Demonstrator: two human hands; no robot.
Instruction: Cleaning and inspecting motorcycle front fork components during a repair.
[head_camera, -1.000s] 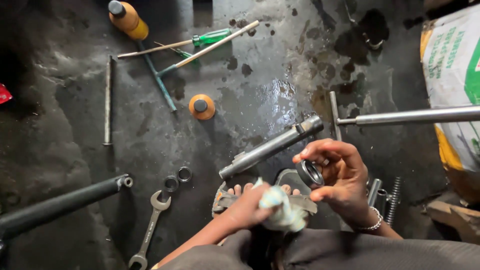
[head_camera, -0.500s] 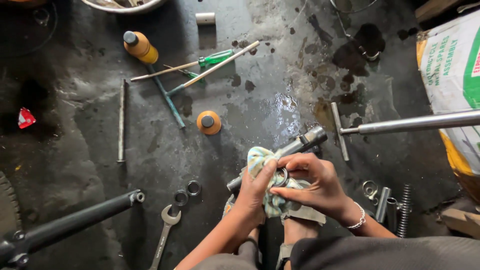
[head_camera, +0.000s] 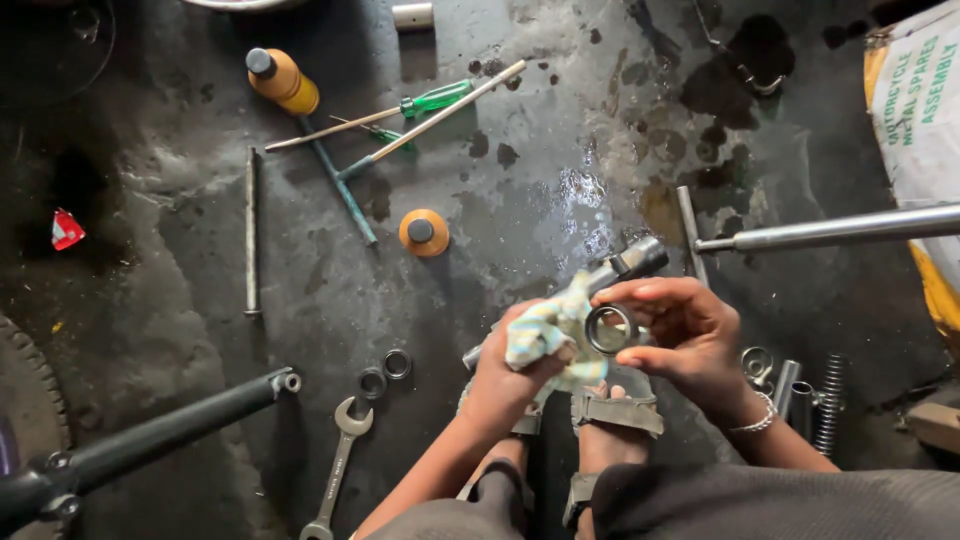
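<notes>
My right hand (head_camera: 690, 335) grips a dark metal ring (head_camera: 611, 329) between thumb and fingers, its hole facing up. My left hand (head_camera: 505, 375) holds a pale, stained cloth (head_camera: 545, 330) pressed against the ring's left side. Both hands hover above my sandalled feet (head_camera: 610, 412). Under the hands a grey metal tube (head_camera: 625, 265) lies on the wet floor, slanting up to the right.
A wrench (head_camera: 340, 460) and two small rings (head_camera: 385, 370) lie left of my feet. A black tube (head_camera: 150, 435) crosses the lower left. Two orange bottles (head_camera: 283, 82), screwdrivers (head_camera: 435, 98) and a rod (head_camera: 250, 230) lie further off. A steel tube (head_camera: 830, 232), spring (head_camera: 830, 400) and sack (head_camera: 920, 120) sit right.
The hands rose and came together. The cloth moved from low in my left hand up against the ring. The camera view shifted slightly, showing more of the floor's left side.
</notes>
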